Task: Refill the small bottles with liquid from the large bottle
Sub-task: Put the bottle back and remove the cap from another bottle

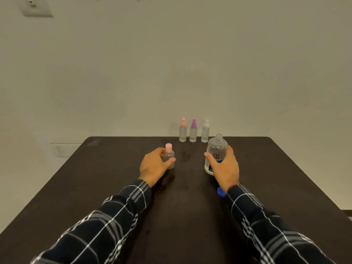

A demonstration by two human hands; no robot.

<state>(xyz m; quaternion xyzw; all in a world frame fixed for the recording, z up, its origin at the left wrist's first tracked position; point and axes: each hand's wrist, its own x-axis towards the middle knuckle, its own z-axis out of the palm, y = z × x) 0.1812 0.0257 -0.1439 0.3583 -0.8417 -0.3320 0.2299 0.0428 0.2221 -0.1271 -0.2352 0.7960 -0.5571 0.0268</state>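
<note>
Plaid sleeves [106, 225] nearest; right grip [225, 168] clasps "re-nu" bottle [216, 147], left grip [152, 166] clasps pink-capped bottle [169, 149].

Both arms are stretched forward from the lower edge of the view, each covered to the wrist by a dark checked sleeve, the left sleeve [106, 221] and the right sleeve [266, 225]. The left hand [154, 165] is seen from the back, its fingers curled round a small bottle [170, 156] from the left, the thumb laid across the near side. The right hand [226, 169] is wrapped round a large bottle [216, 148] from the right, the thumb stretched leftward across its front. A thin red thread [232, 186] is worn at the right wrist. The hands are held well apart, at about the same reach.
</note>
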